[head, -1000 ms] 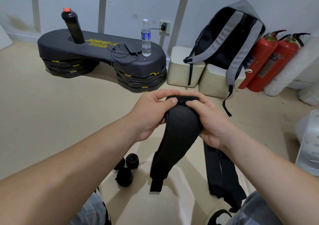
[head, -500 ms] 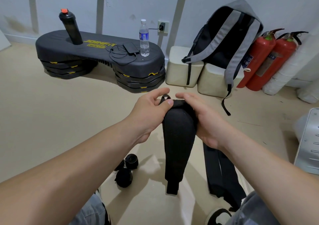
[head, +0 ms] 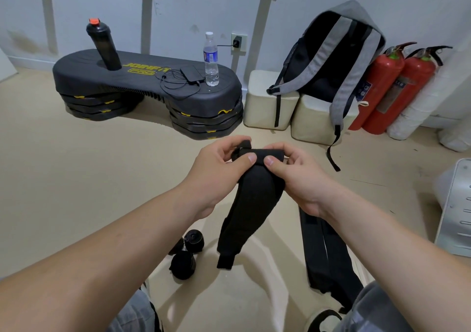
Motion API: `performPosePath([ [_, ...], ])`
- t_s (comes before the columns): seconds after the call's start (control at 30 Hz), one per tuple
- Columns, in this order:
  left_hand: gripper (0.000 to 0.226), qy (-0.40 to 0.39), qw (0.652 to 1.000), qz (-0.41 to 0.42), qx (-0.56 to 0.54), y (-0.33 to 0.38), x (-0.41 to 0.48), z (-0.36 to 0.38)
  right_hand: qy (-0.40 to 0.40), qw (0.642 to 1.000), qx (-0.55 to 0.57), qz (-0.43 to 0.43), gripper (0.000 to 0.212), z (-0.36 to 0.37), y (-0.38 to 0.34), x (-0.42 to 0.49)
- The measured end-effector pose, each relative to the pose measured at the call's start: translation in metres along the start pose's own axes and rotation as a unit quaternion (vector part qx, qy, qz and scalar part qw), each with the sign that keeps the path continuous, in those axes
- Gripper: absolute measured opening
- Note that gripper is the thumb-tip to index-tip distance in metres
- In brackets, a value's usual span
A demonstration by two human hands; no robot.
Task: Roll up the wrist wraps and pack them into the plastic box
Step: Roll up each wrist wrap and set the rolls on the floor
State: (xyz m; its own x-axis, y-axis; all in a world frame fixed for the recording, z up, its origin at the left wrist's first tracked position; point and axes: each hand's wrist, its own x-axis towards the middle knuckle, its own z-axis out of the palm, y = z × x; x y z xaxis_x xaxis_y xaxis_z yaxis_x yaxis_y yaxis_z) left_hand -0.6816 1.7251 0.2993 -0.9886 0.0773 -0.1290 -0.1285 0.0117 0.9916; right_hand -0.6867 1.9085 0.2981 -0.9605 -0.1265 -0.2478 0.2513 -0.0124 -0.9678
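Note:
A black wrist wrap (head: 252, 204) hangs in the air in front of me, its top end curled into a small roll. My left hand (head: 219, 171) and my right hand (head: 298, 176) both pinch that roll, thumbs on the near side, fingers behind. The free tail dangles down to just above the floor. Three rolled black wraps (head: 187, 252) lie on the floor below my left arm. Flat unrolled black wraps (head: 328, 255) lie on the floor under my right forearm. A clear plastic box wall (head: 163, 275) seems to stand around the rolled wraps; its outline is faint.
A black step platform (head: 142, 87) holds a black shaker bottle (head: 104, 46), a water bottle (head: 211, 59) and a small device with cable. A grey backpack (head: 331, 56) leans on cream blocks (head: 270, 99). Two red fire extinguishers (head: 390, 87) stand right. A white appliance (head: 456, 209) sits at the right edge.
The rolled top end has grown slightly as both hands turned it, and the hanging tail has swung back toward the left. The hands stayed at the same height.

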Motion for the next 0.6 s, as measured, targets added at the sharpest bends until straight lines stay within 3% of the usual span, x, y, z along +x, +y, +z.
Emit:
performPosePath([
  [0.23, 0.024, -0.034, 0.993, -0.057, -0.102, 0.0078, -0.0012, -0.0013, 0.016, 1.000, 0.018, 0.011, 0.017, -0.0041, 0.0009, 0.0024],
  [0.33, 0.018, 0.002, 0.989, -0.074, -0.129, 0.0097, -0.0014, -0.0025, 0.022, 0.999, 0.035, 0.035, 0.019, -0.0038, -0.0010, 0.0021],
  [0.6, 0.012, 0.063, 0.997, -0.034, -0.008, 0.0060, -0.0019, -0.0024, 0.060, 0.996, 0.032, 0.052, 0.019, -0.0061, -0.0023, 0.0025],
])
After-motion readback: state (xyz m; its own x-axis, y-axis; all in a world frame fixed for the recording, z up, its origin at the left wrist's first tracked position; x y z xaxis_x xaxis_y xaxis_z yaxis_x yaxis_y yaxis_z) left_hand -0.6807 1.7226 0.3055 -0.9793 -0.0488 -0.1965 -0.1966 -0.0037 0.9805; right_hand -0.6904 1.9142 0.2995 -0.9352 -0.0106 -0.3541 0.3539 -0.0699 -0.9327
